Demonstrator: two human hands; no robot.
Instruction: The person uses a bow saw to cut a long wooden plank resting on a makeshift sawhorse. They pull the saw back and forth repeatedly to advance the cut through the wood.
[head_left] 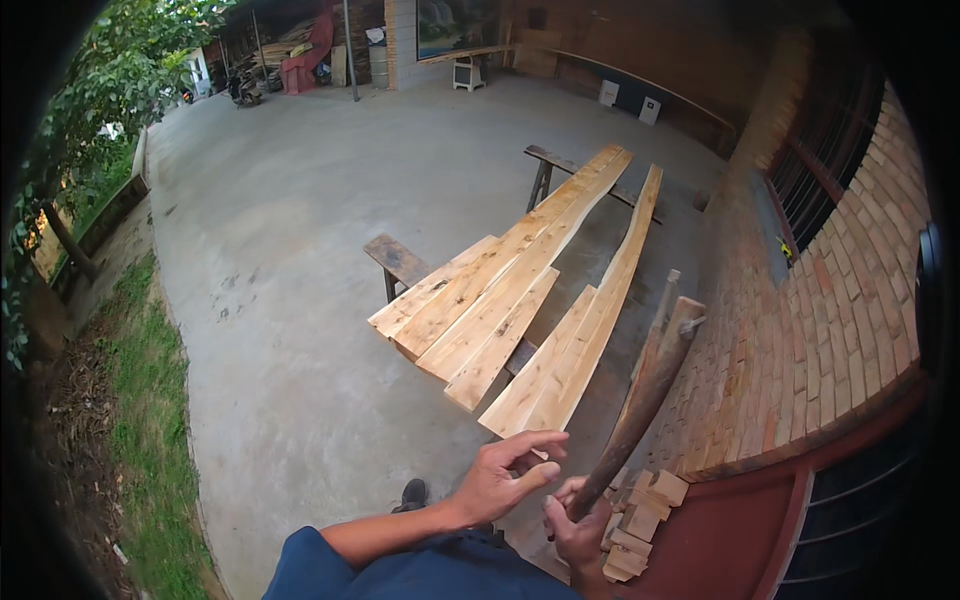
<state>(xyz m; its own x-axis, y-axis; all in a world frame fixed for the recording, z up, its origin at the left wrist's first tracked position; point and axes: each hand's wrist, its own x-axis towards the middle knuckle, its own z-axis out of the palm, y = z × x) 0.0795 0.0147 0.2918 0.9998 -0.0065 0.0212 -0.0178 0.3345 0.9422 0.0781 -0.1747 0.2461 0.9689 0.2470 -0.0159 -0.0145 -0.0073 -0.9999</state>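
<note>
My right hand (580, 532) is wrapped round the lower end of a thick dark wooden pole (645, 405), which slants up and to the right. A pale cord is tied near its upper end, and a thinner wooden piece (652, 345) shows alongside; whether the two are joined I cannot tell. Just left of the pole, my left hand (500, 478) hangs in the air, fingers apart and slightly bent, holding nothing. Beyond my hands, several long pale planks (500, 280) lie side by side, with a gap between them and two more planks (590, 325) on the right.
Low wooden trestles (397, 260) carry the planks over the concrete floor (270, 230). Wood offcuts (640, 515) are heaped beside my right hand, by a red door (735, 530). A brick wall (800, 370) runs along the right; a grass strip (150, 420) borders the left.
</note>
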